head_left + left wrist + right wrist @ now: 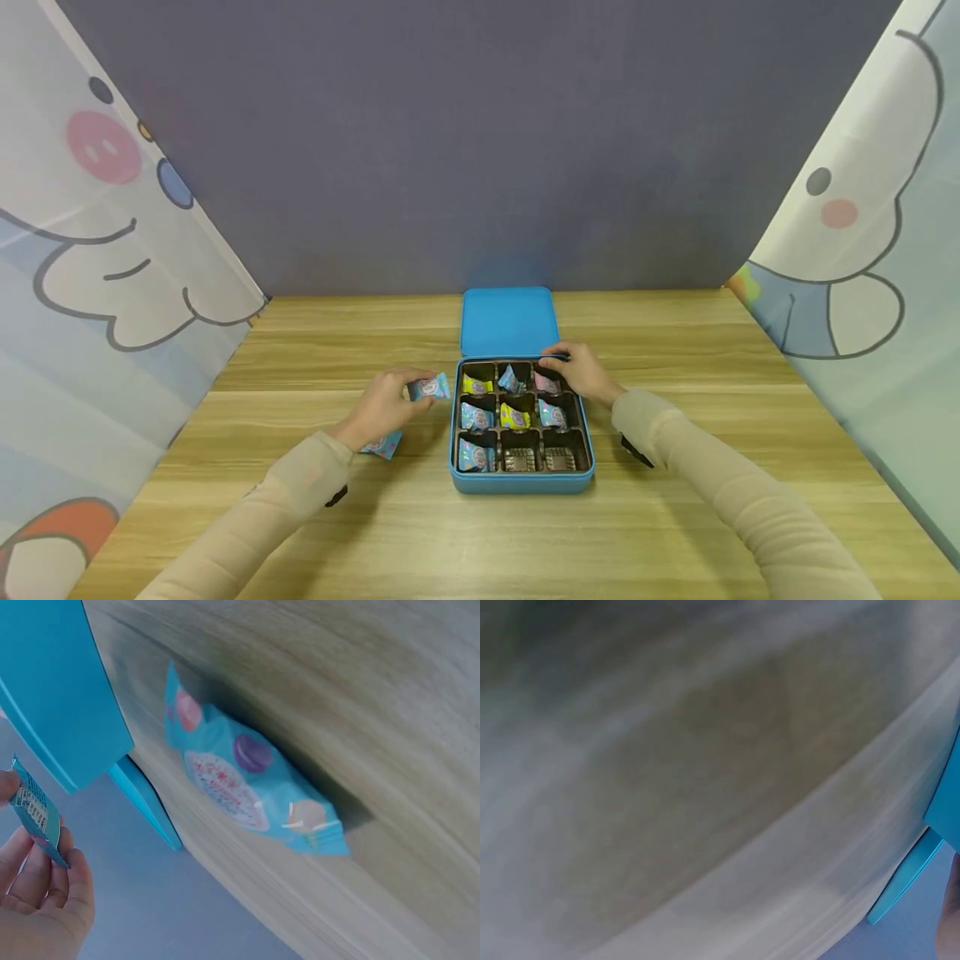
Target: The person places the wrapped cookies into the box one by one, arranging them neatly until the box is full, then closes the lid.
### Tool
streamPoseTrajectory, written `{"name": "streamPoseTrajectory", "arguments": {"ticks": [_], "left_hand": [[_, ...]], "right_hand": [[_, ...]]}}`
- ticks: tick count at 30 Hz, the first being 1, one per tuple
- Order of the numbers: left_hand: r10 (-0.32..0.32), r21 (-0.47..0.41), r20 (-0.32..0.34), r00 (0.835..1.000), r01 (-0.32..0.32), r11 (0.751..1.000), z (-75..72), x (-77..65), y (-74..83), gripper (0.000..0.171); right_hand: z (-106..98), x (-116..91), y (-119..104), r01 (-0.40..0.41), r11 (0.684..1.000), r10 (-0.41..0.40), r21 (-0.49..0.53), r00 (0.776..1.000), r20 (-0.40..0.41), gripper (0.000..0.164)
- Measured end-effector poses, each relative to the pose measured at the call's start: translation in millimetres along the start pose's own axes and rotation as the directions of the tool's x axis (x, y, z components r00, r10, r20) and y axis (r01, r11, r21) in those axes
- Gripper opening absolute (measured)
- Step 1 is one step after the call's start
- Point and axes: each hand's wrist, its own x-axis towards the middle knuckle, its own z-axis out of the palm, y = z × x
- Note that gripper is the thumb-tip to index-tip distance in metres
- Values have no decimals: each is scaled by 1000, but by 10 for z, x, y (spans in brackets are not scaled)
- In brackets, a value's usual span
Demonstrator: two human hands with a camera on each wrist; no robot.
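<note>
My left hand [384, 406] pinches a blue wrapped candy [429, 387] between thumb and fingers, just left of the open blue box [522, 483]. In the left wrist view, the printed back of this candy [36, 810] shows. A second blue wrapped candy [384, 446] lies on the table below my left wrist. The box holds a dark divided tray [497, 429] with blue, yellow and pink wrapped candies in most compartments; the middle and right front ones hold none. My right hand [587, 372] grips the box's back right corner beside a pink candy [547, 383].
The box's blue lid [510, 321] lies folded back behind it. A wooden table [675, 517] spreads around the box. A dark grey panel [480, 150] stands at the back, with cartoon-printed curtains [847, 275] on both sides.
</note>
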Motion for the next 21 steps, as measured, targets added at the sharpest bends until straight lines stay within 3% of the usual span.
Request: {"name": "streamPoseTrajectory", "arguments": {"ticks": [21], "left_hand": [[137, 41, -35, 990, -136, 990, -6, -35, 247, 34]], "right_hand": [[-7, 8, -20, -12, 1000, 13, -18, 1000, 8, 26]]}}
